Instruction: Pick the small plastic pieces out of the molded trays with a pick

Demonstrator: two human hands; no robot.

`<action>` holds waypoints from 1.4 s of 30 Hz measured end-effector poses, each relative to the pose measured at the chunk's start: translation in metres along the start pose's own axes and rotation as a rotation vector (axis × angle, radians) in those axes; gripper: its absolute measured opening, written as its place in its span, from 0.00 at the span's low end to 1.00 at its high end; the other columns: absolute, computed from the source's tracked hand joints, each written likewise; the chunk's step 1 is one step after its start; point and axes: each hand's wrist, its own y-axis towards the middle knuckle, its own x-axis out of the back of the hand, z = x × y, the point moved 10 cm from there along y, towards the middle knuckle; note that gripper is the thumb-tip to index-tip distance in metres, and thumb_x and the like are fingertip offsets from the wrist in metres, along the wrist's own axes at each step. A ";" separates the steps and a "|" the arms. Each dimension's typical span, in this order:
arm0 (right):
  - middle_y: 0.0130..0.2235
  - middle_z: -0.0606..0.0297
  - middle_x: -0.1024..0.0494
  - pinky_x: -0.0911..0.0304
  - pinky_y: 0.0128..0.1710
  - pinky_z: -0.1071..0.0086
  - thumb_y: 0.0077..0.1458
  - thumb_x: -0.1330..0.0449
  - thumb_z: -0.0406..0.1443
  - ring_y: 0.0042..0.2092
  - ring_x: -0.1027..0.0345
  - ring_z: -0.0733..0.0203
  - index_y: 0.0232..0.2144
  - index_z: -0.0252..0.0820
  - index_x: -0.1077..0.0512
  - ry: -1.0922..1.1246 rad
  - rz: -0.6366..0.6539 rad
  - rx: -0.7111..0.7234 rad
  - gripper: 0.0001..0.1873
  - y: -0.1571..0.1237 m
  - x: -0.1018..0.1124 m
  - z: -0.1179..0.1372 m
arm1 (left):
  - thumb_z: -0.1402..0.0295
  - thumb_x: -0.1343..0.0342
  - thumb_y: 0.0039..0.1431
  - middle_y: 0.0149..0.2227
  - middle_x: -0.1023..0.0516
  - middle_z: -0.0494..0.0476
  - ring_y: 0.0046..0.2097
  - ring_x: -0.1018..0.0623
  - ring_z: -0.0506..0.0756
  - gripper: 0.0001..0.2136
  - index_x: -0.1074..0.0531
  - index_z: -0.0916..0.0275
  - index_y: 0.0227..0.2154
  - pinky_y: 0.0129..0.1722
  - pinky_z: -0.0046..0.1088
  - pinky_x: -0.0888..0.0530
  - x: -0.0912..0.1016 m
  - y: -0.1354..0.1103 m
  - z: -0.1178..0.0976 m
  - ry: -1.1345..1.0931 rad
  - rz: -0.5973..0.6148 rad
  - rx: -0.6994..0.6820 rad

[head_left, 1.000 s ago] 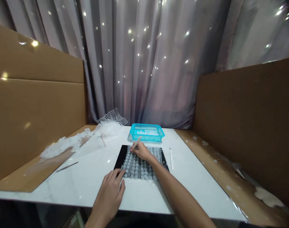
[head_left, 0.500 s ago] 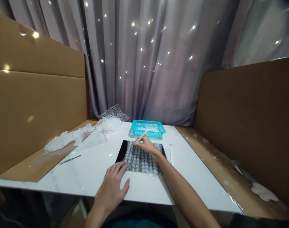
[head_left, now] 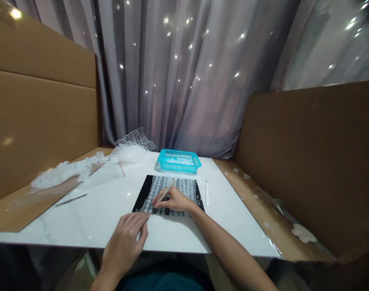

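The right hand (head_left: pixel 173 201) is clenched around a thin pale stick (head_left: pixel 166 191), pen-fashion, its tip down at the near-left part of a sheet of small white rings (head_left: pixel 172 190). That sheet lies on a black mat (head_left: pixel 142 194) in the middle of the white counter (head_left: pixel 105 210). The left hand (head_left: pixel 125 240) lies flat and released, palm down, fingertips touching the sheet's near-left corner and holding nothing.

As a judgement, the work looks only partly done: the rows of rings look mostly intact across the sheet, and whether any have been lifted out is too small to tell. The turquoise basket (head_left: pixel 178 160) just beyond the mat holds some white bits. Crumpled white lacy sheets (head_left: pixel 69 171) lie at the left, partly on a cardboard panel (head_left: pixel 26 202). A metal tool (head_left: pixel 70 200) lies apart on the left, and a white stick (head_left: pixel 206 192) lies just right of the mat.
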 end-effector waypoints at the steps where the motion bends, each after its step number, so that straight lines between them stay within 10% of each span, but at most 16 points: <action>1: 0.43 0.56 0.12 0.24 0.51 0.59 0.53 0.24 0.52 0.47 0.18 0.47 0.38 0.41 0.14 0.004 0.004 0.001 0.21 0.001 -0.002 0.000 | 0.70 0.48 0.72 0.54 0.17 0.57 0.56 0.19 0.63 0.17 0.24 0.54 0.59 0.58 0.47 0.26 -0.001 -0.001 -0.001 0.010 -0.010 0.006; 16: 0.41 0.57 0.12 0.24 0.47 0.63 0.55 0.25 0.50 0.44 0.17 0.50 0.40 0.42 0.13 -0.019 0.025 0.070 0.19 0.002 -0.006 0.008 | 0.70 0.50 0.73 0.58 0.20 0.58 0.58 0.22 0.64 0.21 0.28 0.50 0.65 0.58 0.48 0.29 -0.003 0.001 -0.009 0.104 0.095 -0.013; 27: 0.43 0.61 0.12 0.29 0.47 0.68 0.63 0.33 0.35 0.44 0.18 0.54 0.37 0.46 0.14 -0.463 0.131 0.251 0.06 -0.005 -0.030 0.031 | 0.71 0.50 0.73 0.59 0.19 0.56 0.59 0.21 0.62 0.20 0.26 0.52 0.63 0.61 0.47 0.31 -0.002 -0.006 -0.012 0.099 0.062 0.010; 42: 0.37 0.56 0.12 0.27 0.38 0.64 0.63 0.31 0.42 0.40 0.18 0.50 0.33 0.41 0.17 -0.115 -0.112 0.089 0.11 0.007 -0.011 0.006 | 0.71 0.51 0.73 0.58 0.20 0.57 0.59 0.22 0.62 0.22 0.29 0.51 0.65 0.59 0.47 0.31 -0.001 -0.001 -0.013 0.080 0.092 0.039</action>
